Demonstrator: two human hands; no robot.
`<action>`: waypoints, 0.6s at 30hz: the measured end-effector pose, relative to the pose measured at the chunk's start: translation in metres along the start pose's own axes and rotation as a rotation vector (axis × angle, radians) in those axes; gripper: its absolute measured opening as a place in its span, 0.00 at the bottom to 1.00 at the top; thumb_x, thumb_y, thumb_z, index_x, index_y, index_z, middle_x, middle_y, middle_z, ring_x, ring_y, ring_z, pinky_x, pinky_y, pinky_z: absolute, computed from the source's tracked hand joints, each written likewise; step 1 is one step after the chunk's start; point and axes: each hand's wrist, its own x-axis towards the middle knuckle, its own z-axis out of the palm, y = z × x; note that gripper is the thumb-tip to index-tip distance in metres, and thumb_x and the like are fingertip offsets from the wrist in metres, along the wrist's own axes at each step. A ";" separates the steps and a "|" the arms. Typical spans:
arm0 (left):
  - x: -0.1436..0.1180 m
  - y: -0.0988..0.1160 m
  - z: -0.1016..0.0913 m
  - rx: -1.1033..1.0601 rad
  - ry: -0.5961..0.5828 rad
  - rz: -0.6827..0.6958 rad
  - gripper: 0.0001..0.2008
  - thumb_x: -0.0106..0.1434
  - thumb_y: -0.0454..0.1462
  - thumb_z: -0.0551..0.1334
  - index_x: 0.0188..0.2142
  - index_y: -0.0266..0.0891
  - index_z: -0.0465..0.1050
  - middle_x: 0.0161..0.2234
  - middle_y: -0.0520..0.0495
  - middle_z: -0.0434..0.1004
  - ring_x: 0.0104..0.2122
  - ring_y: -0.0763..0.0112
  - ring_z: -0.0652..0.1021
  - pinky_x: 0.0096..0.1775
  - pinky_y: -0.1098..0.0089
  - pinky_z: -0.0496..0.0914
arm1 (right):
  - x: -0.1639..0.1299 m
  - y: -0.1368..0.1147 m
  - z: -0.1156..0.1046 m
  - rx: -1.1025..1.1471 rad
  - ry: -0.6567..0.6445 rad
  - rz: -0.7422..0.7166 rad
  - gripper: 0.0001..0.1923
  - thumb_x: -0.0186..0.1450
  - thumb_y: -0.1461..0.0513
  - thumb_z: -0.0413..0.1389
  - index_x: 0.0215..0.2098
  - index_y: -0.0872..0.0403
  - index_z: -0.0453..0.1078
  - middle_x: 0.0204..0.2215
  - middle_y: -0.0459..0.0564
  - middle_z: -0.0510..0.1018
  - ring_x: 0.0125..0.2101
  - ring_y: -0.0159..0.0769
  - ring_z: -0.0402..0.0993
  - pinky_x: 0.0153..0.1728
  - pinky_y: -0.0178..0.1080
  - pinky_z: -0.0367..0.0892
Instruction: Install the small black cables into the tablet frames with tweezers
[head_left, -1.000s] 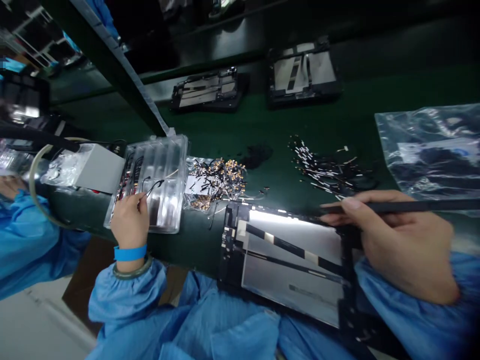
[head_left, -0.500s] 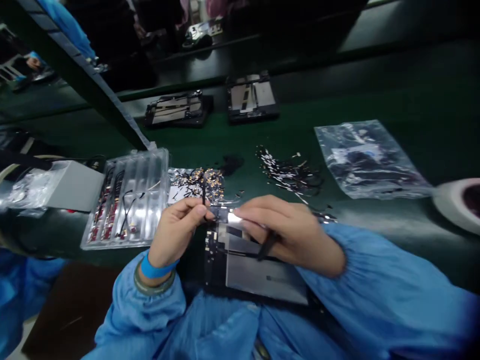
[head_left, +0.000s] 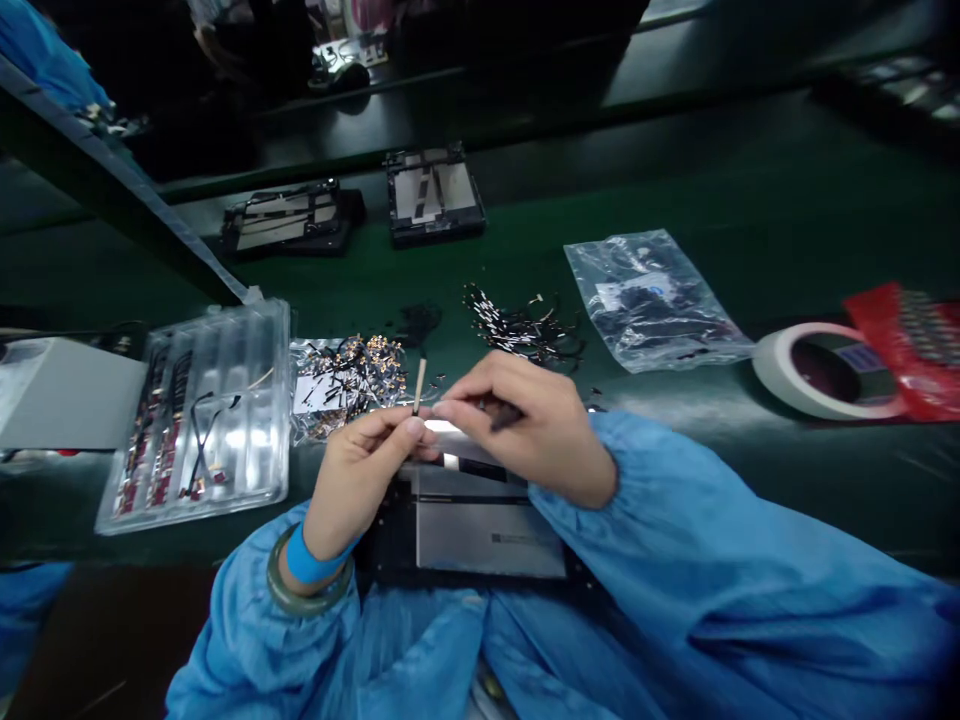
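Note:
My left hand (head_left: 375, 465) is closed, with thumb and forefinger pinching a thin narrow strip (head_left: 419, 385). The strip stands upright, its cream face showing and its lower end dark. Right beside it, the fingertips of my right hand (head_left: 529, 420) are pinched together near the left thumb. A slim black tool (head_left: 506, 416) is tucked in that right hand; its tip is hidden, and so is any small piece between the fingertips. Beneath both hands lies an opened tablet-like device (head_left: 487, 540) with silver-grey panels and a black frame.
Gold-and-black small parts (head_left: 367, 365) lie on a silver bag, left of thin black-and-white cables (head_left: 517, 325). A clear compartment tray (head_left: 247, 440) stands left. Right are a plastic bag (head_left: 652, 300), a white tape roll (head_left: 780, 375) and a red packet (head_left: 922, 350). Opened devices (head_left: 435, 195) sit behind.
The view has shifted right, bringing the tape roll and red packet further in. The strip in my left hand showed dark before and now shows cream. My right fingertips have come closer to my left.

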 end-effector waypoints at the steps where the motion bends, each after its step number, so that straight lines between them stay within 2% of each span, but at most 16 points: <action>1: 0.000 0.000 0.001 0.058 0.013 0.027 0.11 0.59 0.44 0.66 0.37 0.41 0.79 0.31 0.50 0.81 0.28 0.71 0.79 0.34 0.72 0.73 | -0.003 0.001 -0.001 -0.112 0.007 -0.144 0.10 0.66 0.59 0.55 0.32 0.54 0.75 0.28 0.48 0.79 0.29 0.30 0.73 0.28 0.32 0.65; 3: -0.001 0.000 0.004 0.222 0.047 0.127 0.09 0.60 0.42 0.65 0.38 0.41 0.80 0.31 0.49 0.81 0.30 0.70 0.78 0.36 0.70 0.73 | -0.009 0.002 0.000 -0.338 -0.024 -0.360 0.11 0.69 0.61 0.50 0.38 0.55 0.75 0.30 0.50 0.80 0.30 0.31 0.74 0.28 0.33 0.64; 4: -0.001 0.000 0.005 0.315 0.070 0.193 0.08 0.60 0.40 0.64 0.37 0.42 0.80 0.32 0.49 0.81 0.31 0.70 0.78 0.37 0.70 0.73 | -0.011 0.002 0.001 -0.444 -0.046 -0.422 0.12 0.69 0.62 0.49 0.38 0.56 0.75 0.30 0.50 0.80 0.29 0.31 0.73 0.26 0.34 0.62; 6: 0.000 0.001 0.004 0.453 0.103 0.288 0.07 0.59 0.39 0.64 0.35 0.42 0.81 0.32 0.48 0.80 0.32 0.69 0.77 0.39 0.69 0.72 | -0.013 0.003 0.002 -0.596 -0.068 -0.479 0.14 0.70 0.64 0.47 0.35 0.57 0.74 0.26 0.49 0.78 0.25 0.30 0.71 0.23 0.35 0.58; 7: 0.001 0.001 0.002 0.456 0.118 0.286 0.06 0.58 0.39 0.65 0.34 0.42 0.81 0.31 0.48 0.80 0.31 0.69 0.76 0.39 0.69 0.72 | -0.012 0.003 0.002 -0.627 -0.057 -0.472 0.14 0.69 0.64 0.47 0.33 0.56 0.74 0.25 0.48 0.77 0.23 0.30 0.70 0.23 0.36 0.57; 9: 0.003 0.002 -0.005 0.305 0.151 0.163 0.07 0.56 0.41 0.67 0.33 0.41 0.81 0.30 0.48 0.80 0.28 0.71 0.75 0.33 0.70 0.73 | -0.011 0.004 0.000 -0.603 0.037 -0.399 0.13 0.68 0.65 0.48 0.31 0.55 0.72 0.24 0.47 0.77 0.23 0.29 0.70 0.24 0.34 0.59; 12: 0.006 0.004 -0.012 -0.084 0.139 -0.081 0.12 0.52 0.44 0.70 0.32 0.39 0.80 0.37 0.44 0.81 0.27 0.73 0.76 0.23 0.76 0.70 | -0.011 0.005 -0.004 -0.483 0.177 -0.269 0.10 0.66 0.66 0.50 0.31 0.54 0.71 0.26 0.47 0.78 0.27 0.28 0.72 0.28 0.31 0.64; 14: 0.006 0.006 -0.011 -0.242 0.040 -0.183 0.14 0.49 0.44 0.72 0.32 0.37 0.80 0.39 0.43 0.81 0.29 0.73 0.76 0.23 0.78 0.70 | -0.013 0.005 -0.004 -0.428 0.108 -0.263 0.10 0.66 0.65 0.50 0.31 0.53 0.71 0.27 0.47 0.79 0.28 0.28 0.74 0.28 0.31 0.65; 16: 0.004 0.005 -0.005 -0.305 -0.042 -0.238 0.15 0.48 0.44 0.73 0.33 0.37 0.80 0.32 0.45 0.81 0.26 0.75 0.76 0.25 0.78 0.71 | -0.016 0.004 -0.002 -0.356 -0.013 -0.286 0.11 0.68 0.63 0.49 0.31 0.53 0.73 0.27 0.47 0.79 0.27 0.29 0.74 0.28 0.31 0.65; 18: 0.002 0.003 0.000 -0.292 -0.050 -0.233 0.15 0.49 0.43 0.73 0.34 0.37 0.81 0.27 0.48 0.79 0.24 0.77 0.75 0.27 0.79 0.71 | -0.015 0.003 0.000 -0.226 -0.037 -0.240 0.11 0.67 0.61 0.50 0.33 0.55 0.74 0.28 0.49 0.80 0.28 0.30 0.75 0.28 0.31 0.66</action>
